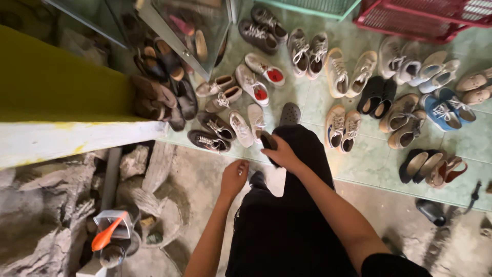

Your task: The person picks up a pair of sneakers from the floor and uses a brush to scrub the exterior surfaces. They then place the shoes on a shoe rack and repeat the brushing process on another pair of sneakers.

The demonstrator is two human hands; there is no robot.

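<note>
My right hand [281, 154] is closed around a small dark shoe [267, 140], holding it over my black-trousered right leg [302, 154]. That leg stretches forward and ends in a grey clog [290, 113]. My left hand [234, 177] hangs lower and to the left with loosely bent fingers and nothing in it. It is just beside a dark shoe tip [257, 179] by my knee. White sneakers [248, 125] and black lace-up shoes [209, 140] lie on the floor just beyond both hands.
Several pairs of shoes cover the green tiled floor [369, 159], from a glass cabinet [189, 31] to a red crate [425, 18] and a green crate [312, 6]. A yellow-green ledge [56, 87], rough rockwork [46, 205] and a container with an orange tool [108, 233] fill the left.
</note>
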